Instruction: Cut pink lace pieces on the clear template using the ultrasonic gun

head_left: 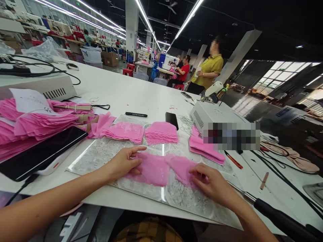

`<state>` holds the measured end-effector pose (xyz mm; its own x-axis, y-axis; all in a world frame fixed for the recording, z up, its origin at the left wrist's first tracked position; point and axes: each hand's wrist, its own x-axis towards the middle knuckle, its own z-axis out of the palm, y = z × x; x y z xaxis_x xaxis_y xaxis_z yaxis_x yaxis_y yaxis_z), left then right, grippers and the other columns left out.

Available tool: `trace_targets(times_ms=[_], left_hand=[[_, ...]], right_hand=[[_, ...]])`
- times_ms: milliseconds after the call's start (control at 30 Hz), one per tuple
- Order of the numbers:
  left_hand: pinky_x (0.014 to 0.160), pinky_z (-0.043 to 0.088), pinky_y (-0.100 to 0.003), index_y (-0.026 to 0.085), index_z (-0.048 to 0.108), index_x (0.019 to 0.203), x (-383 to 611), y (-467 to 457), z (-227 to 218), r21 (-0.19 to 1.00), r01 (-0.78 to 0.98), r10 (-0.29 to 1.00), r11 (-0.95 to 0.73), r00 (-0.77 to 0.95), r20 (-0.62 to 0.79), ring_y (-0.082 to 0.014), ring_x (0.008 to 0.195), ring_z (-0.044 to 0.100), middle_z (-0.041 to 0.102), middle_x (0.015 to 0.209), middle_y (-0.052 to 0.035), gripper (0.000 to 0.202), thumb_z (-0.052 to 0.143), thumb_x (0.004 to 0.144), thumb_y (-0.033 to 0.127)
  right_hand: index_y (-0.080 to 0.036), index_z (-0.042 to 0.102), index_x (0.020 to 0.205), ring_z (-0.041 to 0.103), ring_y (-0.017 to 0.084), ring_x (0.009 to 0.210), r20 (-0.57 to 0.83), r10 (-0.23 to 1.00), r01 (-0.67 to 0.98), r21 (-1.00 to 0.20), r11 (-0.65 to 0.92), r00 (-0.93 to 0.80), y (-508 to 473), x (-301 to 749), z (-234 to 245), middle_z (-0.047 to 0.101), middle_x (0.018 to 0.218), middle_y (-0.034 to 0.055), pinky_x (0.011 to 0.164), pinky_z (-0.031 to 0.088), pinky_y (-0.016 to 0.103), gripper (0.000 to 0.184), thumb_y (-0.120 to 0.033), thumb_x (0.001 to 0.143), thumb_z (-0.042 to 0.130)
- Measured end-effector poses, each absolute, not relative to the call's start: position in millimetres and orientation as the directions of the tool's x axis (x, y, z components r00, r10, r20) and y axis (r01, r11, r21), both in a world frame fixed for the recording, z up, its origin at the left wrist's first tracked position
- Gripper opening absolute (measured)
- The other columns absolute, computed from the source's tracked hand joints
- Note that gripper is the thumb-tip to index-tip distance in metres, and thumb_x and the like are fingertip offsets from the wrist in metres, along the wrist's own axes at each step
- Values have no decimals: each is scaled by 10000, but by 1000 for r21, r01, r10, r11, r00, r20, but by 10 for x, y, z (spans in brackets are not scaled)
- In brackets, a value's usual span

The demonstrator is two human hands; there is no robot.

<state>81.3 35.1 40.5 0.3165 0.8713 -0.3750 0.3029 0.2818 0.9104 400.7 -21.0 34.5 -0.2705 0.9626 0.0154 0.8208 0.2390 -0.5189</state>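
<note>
Left hand (pixel 126 162) at left edge of thin flat pink fabric piece (pixel 154 169); grip wide, thumb and forefinger apart. Right hand (pixel 214 183) at right end of second sheer pink fabric piece (pixel 179 168); grip narrow, can't tell if it pinches cloth. Both pieces on glossy transparent sheet (pixel 188 200), white bench (pixel 111 80) beneath. Just beyond: two layered pink fabric stacks (pixel 161 132), black rectangular phone (pixel 172 121), slim black marker (pixel 136 114).
</note>
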Motion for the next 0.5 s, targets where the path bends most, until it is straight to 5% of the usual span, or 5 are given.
trace_targets(times_ms=[100,233,500], left_hand=[[569,514,-262,203,534,1324,743,339,365,768,637,930,-72,320,-179,-139,584,632,665,958,-44,538,508,786,211],[749,508,-321,235,653,1163,804,287,403,334,785,853,-522,476,215,-207,870,627,628,1113,-66,347,505,849,236],[815,468,-310,188,696,1002,1584,598,435,284,627,677,-725,725,128,-200,917,607,633,1009,-56,201,631,813,168]], right_hand=[[-235,641,904,583,161,787,25,957,812,-522,259,-289,-296,4029,283,633,917,31,691,445,289,153,-222,859,496],[-217,620,808,572,158,743,57,963,803,-540,251,-263,-294,4023,235,621,847,30,655,424,283,176,-227,889,464],[-216,613,795,562,154,718,101,965,793,-553,255,-240,-293,4120,221,620,827,28,640,423,279,205,-251,898,440]])
